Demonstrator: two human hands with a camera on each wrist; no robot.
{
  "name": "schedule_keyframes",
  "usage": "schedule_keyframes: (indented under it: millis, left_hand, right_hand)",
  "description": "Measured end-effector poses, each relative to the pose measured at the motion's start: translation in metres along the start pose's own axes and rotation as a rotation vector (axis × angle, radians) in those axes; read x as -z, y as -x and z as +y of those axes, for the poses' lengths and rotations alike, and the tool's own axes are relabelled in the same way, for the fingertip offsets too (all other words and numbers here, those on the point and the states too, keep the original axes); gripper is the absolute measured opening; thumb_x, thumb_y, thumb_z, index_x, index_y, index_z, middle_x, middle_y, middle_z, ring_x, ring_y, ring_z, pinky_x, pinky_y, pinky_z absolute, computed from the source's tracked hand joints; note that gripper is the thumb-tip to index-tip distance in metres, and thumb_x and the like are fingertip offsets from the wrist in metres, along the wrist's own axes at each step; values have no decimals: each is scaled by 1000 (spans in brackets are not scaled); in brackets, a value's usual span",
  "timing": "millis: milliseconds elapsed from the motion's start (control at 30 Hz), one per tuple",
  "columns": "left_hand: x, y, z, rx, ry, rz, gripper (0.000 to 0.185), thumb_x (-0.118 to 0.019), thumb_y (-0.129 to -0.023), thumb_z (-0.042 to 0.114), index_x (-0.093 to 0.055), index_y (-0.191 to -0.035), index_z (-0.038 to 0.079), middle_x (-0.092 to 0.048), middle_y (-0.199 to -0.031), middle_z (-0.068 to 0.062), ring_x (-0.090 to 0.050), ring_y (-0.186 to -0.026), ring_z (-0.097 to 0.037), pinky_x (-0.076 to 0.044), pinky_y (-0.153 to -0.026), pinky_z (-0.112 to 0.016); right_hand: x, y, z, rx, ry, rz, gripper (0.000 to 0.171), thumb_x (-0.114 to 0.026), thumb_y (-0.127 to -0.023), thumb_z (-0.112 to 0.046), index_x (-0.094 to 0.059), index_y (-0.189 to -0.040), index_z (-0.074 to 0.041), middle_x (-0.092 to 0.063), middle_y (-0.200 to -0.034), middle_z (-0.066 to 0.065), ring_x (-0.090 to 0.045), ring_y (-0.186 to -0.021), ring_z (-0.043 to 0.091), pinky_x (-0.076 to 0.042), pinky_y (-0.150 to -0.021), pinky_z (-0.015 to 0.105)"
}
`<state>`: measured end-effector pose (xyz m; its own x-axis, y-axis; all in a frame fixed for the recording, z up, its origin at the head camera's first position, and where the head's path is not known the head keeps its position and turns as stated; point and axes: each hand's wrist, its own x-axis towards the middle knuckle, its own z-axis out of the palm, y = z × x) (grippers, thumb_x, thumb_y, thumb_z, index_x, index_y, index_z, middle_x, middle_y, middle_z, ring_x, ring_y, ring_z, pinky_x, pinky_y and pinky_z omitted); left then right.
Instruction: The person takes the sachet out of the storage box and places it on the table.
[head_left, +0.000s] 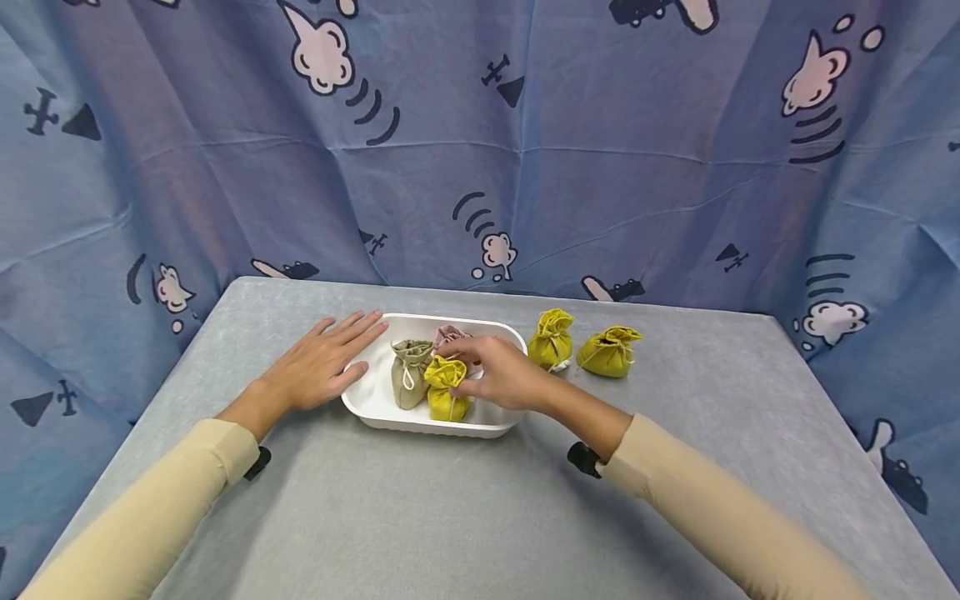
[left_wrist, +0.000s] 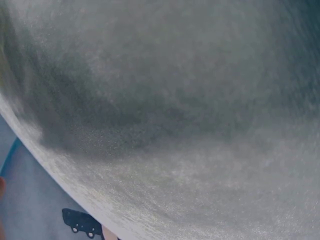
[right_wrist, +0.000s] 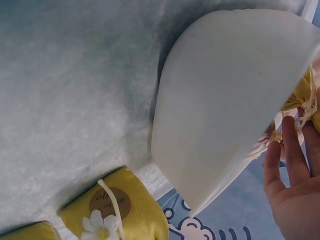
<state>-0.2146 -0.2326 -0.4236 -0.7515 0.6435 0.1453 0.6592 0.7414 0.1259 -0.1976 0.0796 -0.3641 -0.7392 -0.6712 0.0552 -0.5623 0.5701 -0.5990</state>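
Observation:
A white plastic tray (head_left: 431, 429) holds a beige drawstring pouch (head_left: 406, 387), a pink pouch (head_left: 448, 333) partly hidden behind the fingers, and a yellow drawstring pouch (head_left: 447, 407) at the front. My right hand (head_left: 504, 372) reaches over the tray's right side and pinches the yellow pouch near its gathered neck. In the right wrist view the fingers (right_wrist: 292, 150) are beside that pouch's cord, the thumb out of sight. With fingers spread, my left hand (head_left: 318, 367) rests at the tray's left rim.
Two more yellow pouches stand right of the tray, one upright (head_left: 551, 340) and one slumped (head_left: 607, 353). One seen in the right wrist view carries a white flower (right_wrist: 100, 226). A patterned blue curtain (head_left: 600, 200) hangs behind the grey-covered table (head_left: 360, 517).

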Motion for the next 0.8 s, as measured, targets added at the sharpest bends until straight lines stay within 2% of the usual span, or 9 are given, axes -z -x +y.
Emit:
schedule_keyframes:
  millis: [233, 467, 800]
  left_hand:
    - [-2, 0, -1, -3, -3, 1, 64, -48, -102, 30, -24, -160, 14, -22, -164, -7, -24, -148, -36, -22, -111, -65]
    - [-1, 0, -1, -6, 2, 6, 64, -48, -102, 30, -25, -159, 14, -22, -165, -7, -25, -148, -36, -22, -112, -64]
    - [0, 0, 2, 0, 18, 7, 63, -49, -102, 29, -26, -159, 13, -23, -164, -7, -24, -148, -35, -21, -113, -63]
  right_hand:
    - [6, 3, 1, 12, -36, -2, 52, -82, -80, -6, -66, -129, -6, -67, -128, 10, -68, -102, 22, -54, -91, 36]
    - [15, 7, 3, 16, -80, -10, 50, -80, -81, -3, -65, -130, -3, -67, -128, 11, -67, -106, 26, -52, -94, 43]
    - [35, 17, 3, -10, -30, -15, 50, -79, -83, -5, -64, -131, -5, -66, -129, 9, -65, -112, 28, -50, -97, 45]
